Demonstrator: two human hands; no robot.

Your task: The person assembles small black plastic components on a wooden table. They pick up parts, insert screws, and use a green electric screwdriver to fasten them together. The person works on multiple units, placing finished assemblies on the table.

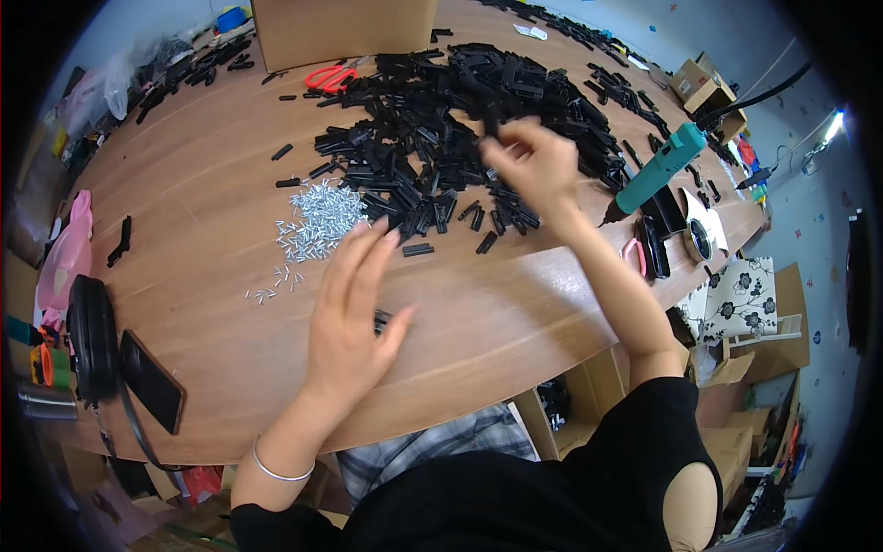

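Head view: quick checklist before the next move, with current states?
1. Left hand empty: cannot tell, a small dark part shows by the thumb.
2. Right hand gripping something: cannot tell, blurred over the heap of black parts.
3. Screws all in one pile: not ok, a few lie scattered on the near side.
4. Teal screwdriver free of both hands: ok.
5. Red scissors away from both hands: ok, near the cardboard box.
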